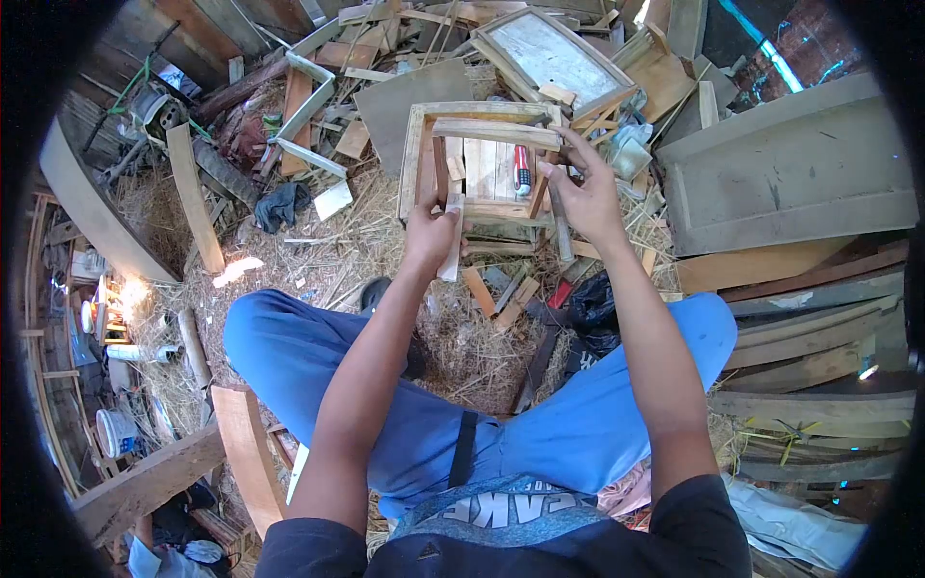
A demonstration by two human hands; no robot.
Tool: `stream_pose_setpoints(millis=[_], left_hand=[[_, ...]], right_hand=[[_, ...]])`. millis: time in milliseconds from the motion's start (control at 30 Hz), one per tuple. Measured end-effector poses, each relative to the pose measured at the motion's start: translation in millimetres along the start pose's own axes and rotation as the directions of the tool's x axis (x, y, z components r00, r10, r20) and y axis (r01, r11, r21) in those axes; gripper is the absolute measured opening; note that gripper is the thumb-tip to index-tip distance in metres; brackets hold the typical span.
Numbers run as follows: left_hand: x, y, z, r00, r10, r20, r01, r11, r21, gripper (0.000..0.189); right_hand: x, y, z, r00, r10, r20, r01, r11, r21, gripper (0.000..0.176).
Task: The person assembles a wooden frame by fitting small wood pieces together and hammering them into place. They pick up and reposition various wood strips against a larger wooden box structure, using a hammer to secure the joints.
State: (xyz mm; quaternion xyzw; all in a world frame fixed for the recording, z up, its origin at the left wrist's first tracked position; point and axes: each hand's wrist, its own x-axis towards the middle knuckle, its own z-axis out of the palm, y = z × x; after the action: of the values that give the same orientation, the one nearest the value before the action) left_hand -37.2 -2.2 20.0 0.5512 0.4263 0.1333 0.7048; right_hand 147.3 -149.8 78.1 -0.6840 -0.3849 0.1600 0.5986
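A small three-sided wooden frame [496,131] is held over a larger wooden box frame [416,154]. My left hand [431,236] is closed round the lower end of its left side, with the thumb on a pale wooden strip [452,252]. My right hand [590,197] has its fingers curled at the frame's upper right corner, thumb and forefinger on either side of it. Between the frame's sides, a red and dark handheld object [522,171] lies on the light boards [487,166]. A narrow greyish bar [562,226] slants below my right fingers.
Straw and wood offcuts [477,291] cover the ground before my crossed legs. A framed panel [554,60] leans behind the box frame. At right are a large grey panel [780,169] and stacked planks [819,332]. A black plastic bag [594,310] lies near my right knee.
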Motion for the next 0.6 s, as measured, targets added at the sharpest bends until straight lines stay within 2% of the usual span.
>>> stream_pose_setpoints(millis=[67, 200, 267, 367, 400, 467, 600], left_hand=[[3.5, -5.1, -0.1, 0.999, 0.047, -0.019, -0.047, 0.999, -0.014, 0.04], [5.7, -6.9, -2.1, 0.998, 0.05, -0.023, -0.05, 0.999, -0.011, 0.041], [8.4, -7.6, -5.0, 1.0, 0.019, 0.01, -0.02, 0.999, 0.033, 0.055], [11.1, -11.6, -4.9, 0.996, 0.088, -0.033, -0.083, 0.987, 0.139, 0.055], [10.9, -11.1, -4.9, 0.996, 0.088, -0.032, -0.083, 0.987, 0.139, 0.055], [9.7, -10.9, -5.3, 0.994, 0.092, -0.063, -0.082, 0.988, 0.134, 0.042], [6.4, -8.0, -5.3, 0.994, 0.057, -0.093, -0.046, 0.992, 0.116, 0.043]], right_hand=[[0.3, 1.1, 0.1, 1.0, -0.005, -0.001, 0.005, 1.0, 0.002, 0.053], [0.1, 0.9, 0.4, 1.0, 0.001, 0.002, -0.001, 1.0, 0.024, 0.053], [0.1, 0.5, 1.0, 1.0, 0.01, 0.002, -0.01, 0.999, 0.031, 0.053], [0.0, 1.1, 1.2, 1.0, 0.012, 0.0, -0.012, 0.999, 0.047, 0.053], [0.1, 1.5, 1.3, 1.0, 0.006, -0.002, -0.005, 0.998, 0.058, 0.053], [0.6, 2.4, 0.8, 1.0, 0.008, 0.001, -0.008, 0.999, 0.048, 0.053], [0.6, 4.2, 0.9, 0.999, -0.03, -0.019, 0.03, 0.999, -0.012, 0.055]])
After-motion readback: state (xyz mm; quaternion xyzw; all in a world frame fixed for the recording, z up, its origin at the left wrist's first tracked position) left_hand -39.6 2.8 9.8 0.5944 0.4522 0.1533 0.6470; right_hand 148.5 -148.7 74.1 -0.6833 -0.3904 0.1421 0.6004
